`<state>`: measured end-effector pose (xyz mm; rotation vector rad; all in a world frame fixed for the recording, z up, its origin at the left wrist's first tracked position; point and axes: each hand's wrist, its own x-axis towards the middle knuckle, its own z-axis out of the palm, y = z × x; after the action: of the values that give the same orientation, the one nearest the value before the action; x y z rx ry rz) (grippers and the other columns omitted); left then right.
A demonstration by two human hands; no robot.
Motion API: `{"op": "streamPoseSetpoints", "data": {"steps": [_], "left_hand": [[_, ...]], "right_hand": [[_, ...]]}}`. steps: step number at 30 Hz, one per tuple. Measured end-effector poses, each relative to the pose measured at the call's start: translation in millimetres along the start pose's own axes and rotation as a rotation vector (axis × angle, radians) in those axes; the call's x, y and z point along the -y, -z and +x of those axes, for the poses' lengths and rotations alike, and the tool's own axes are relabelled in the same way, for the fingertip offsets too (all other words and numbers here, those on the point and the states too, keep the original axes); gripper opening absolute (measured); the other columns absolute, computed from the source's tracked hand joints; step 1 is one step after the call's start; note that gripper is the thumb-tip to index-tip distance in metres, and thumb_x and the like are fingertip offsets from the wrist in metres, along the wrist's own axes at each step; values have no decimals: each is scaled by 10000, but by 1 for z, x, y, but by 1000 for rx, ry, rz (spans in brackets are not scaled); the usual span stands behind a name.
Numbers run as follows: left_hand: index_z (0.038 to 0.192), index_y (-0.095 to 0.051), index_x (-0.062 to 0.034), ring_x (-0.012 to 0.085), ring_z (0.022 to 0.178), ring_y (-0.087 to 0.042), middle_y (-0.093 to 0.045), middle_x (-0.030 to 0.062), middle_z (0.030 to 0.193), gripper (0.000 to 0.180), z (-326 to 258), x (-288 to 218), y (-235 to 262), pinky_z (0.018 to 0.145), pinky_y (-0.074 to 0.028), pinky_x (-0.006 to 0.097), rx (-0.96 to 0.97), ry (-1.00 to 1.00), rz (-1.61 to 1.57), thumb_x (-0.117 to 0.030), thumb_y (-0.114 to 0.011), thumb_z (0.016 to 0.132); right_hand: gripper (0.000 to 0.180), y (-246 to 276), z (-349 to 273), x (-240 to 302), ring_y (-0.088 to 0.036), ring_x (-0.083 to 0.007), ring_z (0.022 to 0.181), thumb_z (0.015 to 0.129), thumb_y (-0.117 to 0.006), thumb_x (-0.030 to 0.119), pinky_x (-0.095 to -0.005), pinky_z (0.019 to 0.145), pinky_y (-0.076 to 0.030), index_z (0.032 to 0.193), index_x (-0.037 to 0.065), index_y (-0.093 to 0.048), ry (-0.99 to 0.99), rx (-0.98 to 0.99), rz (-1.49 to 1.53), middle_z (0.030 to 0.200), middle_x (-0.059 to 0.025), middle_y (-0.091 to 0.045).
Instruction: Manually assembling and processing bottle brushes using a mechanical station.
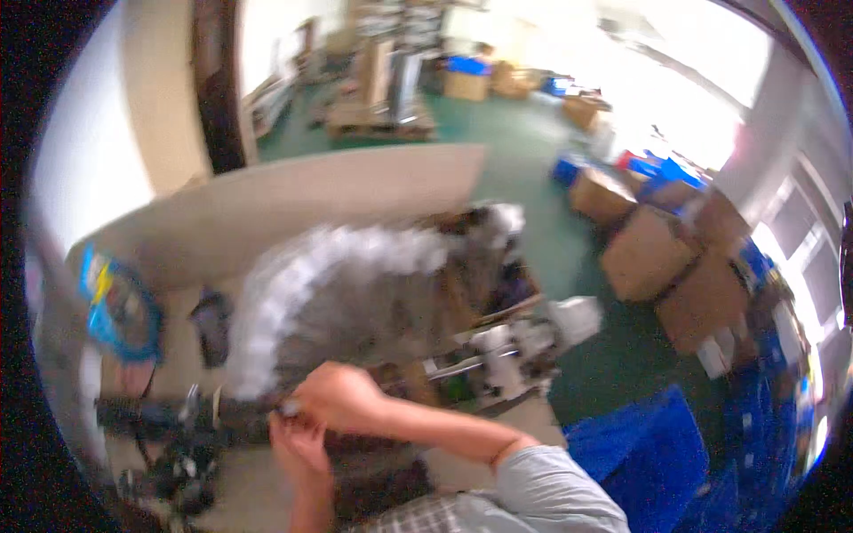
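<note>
Head view, blurred by motion, looks down on two bare hands meeting over a cluttered worktop [267, 497]. Right hand [338, 397] comes in from the lower right on a forearm with a grey sleeve pushed up near the elbow; its fingers are curled shut, pinching a small pale thing [290, 408] at their tips, too blurred to name. Left hand [300, 449] rises from the lower edge just beneath, fingers bent and closed toward the same small thing, touching or nearly touching the right hand; whether it truly grips the piece I cannot tell.

Just beyond the hands lies one big heap of grey and white bagged parts [355, 284], spilling out of a brown box. To its right stands one white and grey machine [515, 346] at the worktop's edge. On the left sit one blue ring-shaped roll [120, 311] and one dark small object [211, 324]; dark tools [169, 426] crowd the near left corner. One long pale board [293, 200] leans behind the heap.

Past the right edge of the worktop the green floor [524, 151] opens, with several brown cardboard boxes [649, 253] stacked on it and one blue crate [640, 453] near the right elbow. Free room around the hands is slight: the heap ahead, the tools to the left.
</note>
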<state>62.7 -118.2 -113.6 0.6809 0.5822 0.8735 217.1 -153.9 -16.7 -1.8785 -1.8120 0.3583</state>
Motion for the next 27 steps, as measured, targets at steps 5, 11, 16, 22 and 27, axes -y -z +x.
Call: {"op": "streamPoseSetpoints", "data": {"steps": [5, 11, 16, 22, 27], "left_hand": [[1108, -488, -93, 169, 1017, -512, -536, 51, 1093, 451, -2, -16, -50, 891, -399, 329, -188, 127, -165, -490, -402, 912], [1083, -523, -110, 147, 883, -602, -608, 60, 1011, 437, 16, -14, 0, 769, -512, 304, 250, 211, -283, -481, -347, 934], [1037, -510, -100, 155, 926, -553, -556, 29, 953, 334, -14, -22, -51, 775, -466, 298, -103, 68, -143, -405, -434, 926], [957, -535, -53, 186, 845, -577, -574, 47, 880, 183, -2, -10, -67, 705, -477, 294, -184, 51, -177, -224, -500, 900], [973, -545, -27, 156, 826, -595, -595, 56, 937, 147, -11, -15, -74, 730, -484, 270, -217, -31, -126, -146, -498, 900]], "right_hand": [[271, -19, -19, 0, -514, -232, 876, 720, -620, 256, -368, 730, -416, 932, 87, -609, 77, -293, 20, 839, -45, -558], [348, -23, -17, 5, -498, -229, 901, 680, -657, 263, -354, 763, -395, 954, 61, -584, 100, -337, -9, 869, -48, -547], [165, -24, -12, 6, -539, -249, 821, 677, -620, 209, -388, 686, -429, 784, 90, -580, 140, -330, -69, 761, -51, -568], [266, 10, -28, -3, -574, -265, 834, 665, -665, 216, -397, 698, -452, 900, 105, -612, 136, -449, -43, 852, -50, -618], [377, 3, -33, -3, -550, -242, 916, 692, -678, 195, -383, 776, -424, 1054, 118, -605, 145, -424, -30, 982, -40, -595]]}}
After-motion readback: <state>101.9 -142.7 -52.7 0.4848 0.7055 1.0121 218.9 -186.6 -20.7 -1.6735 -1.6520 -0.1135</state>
